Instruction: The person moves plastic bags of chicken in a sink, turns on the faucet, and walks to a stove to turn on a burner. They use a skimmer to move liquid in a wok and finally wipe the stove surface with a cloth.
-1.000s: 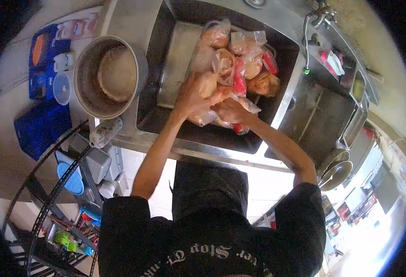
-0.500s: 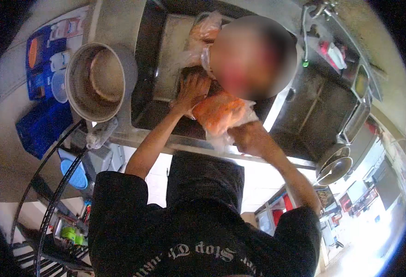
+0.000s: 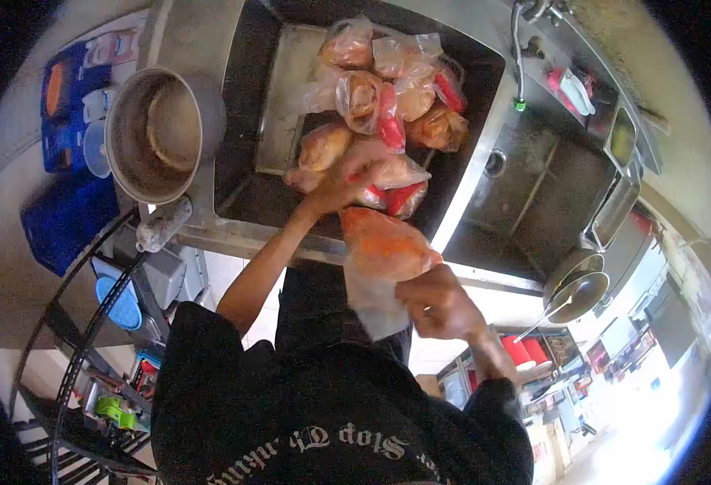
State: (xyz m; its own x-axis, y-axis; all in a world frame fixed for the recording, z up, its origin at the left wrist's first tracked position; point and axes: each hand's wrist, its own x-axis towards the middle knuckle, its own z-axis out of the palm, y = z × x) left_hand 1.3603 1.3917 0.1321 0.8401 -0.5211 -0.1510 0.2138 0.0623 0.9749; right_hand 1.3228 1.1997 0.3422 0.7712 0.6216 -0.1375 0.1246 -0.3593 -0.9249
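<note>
My right hand (image 3: 440, 305) is closed on the gathered side of a clear plastic bag of orange-red food (image 3: 389, 245), likely meat. The bag hangs over the sink's front edge, its loose plastic trailing below. My left hand (image 3: 329, 192) reaches into the left sink basin (image 3: 240, 153), fingers stretched out over a pale bagged piece (image 3: 396, 171); its fingertips are partly blurred. Around it lie several more clear bags of pale and brownish food, among them a bagged brown piece (image 3: 440, 128) and a yellowish piece (image 3: 324, 147). Red strips (image 3: 390, 121) show on some bags.
A large metal pot (image 3: 161, 133) stands left of the basin. Right of it are a second basin (image 3: 525, 198), a faucet (image 3: 519, 61) and stacked pans (image 3: 582, 295). Blue crates (image 3: 68, 214) and a black wire rack (image 3: 88, 347) are at the left.
My right hand has drawn the orange-red bag down toward my body, over the sink edge. My left hand stays low among the bags. More bags show in the basin now.
</note>
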